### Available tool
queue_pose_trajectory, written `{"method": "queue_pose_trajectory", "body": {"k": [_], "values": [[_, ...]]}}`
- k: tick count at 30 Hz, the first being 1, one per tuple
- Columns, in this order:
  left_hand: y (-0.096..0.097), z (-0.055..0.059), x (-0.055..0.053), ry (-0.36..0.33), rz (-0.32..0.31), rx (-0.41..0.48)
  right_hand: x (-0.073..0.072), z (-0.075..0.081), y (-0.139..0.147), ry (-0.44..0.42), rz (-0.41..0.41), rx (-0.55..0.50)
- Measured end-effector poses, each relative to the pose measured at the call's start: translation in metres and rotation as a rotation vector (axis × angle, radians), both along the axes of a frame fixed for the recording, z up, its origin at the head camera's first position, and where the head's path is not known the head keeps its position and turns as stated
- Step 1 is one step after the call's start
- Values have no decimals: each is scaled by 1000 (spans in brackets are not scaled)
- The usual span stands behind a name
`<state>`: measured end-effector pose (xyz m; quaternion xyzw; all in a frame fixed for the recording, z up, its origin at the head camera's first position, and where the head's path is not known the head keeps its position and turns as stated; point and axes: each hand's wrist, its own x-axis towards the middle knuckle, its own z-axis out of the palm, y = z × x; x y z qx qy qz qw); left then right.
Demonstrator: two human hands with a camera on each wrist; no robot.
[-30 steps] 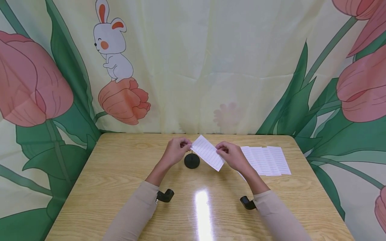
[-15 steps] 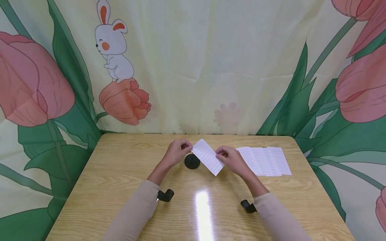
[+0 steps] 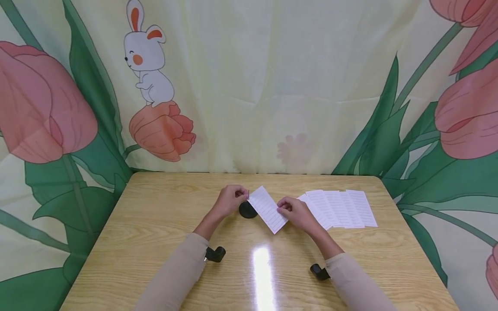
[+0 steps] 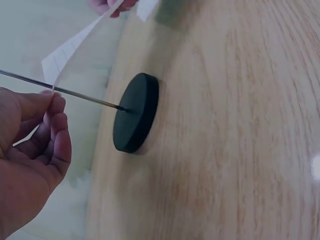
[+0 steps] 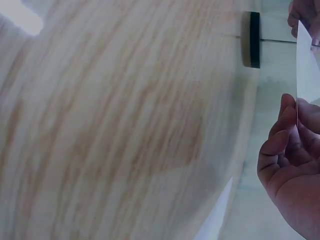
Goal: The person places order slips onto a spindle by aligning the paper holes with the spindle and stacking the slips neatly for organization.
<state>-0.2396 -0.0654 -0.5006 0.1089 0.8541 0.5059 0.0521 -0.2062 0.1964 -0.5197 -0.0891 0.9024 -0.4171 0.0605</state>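
A white lined slip of paper (image 3: 267,209) is held tilted between both hands. My left hand (image 3: 231,200) pinches its upper left corner beside the thin metal rod of a paper spike (image 4: 136,114), which has a round black base. At that corner the slip meets the rod partway up; whether it is pierced I cannot tell. With thumb and fingers my right hand (image 3: 295,211) pinches the slip's right edge. In the right wrist view, the slip (image 5: 307,70) appears nearly edge-on. The spike's base stands upright on the table, partly covered by the left hand and slip in the head view.
Several similar lined slips (image 3: 352,209) lie overlapping in a fanned row to the right of my right hand. The wooden table (image 3: 163,203) reaches back to a curtain (image 3: 233,108) printed with tulips and a rabbit.
Both hands and the slip have moved a little lower, the slip's corner coming down toward the black base. Its pinch by both hands is unchanged. The fanned slips stay put.
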Motion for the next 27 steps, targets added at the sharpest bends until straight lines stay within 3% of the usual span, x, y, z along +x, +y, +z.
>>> {"method": "queue_pose_trajectory", "body": {"k": [9, 18, 27], "values": [[1, -16, -5, -9, -14, -3, -1, -7, 1, -48, -1, 39], [1, -24, -7, -57, 4, -41, -6, -12, -2, -89, 8, 75], [3, -36, -8, -32, 35, -95, -4, -16, -6, -42, -10, 140]]}}
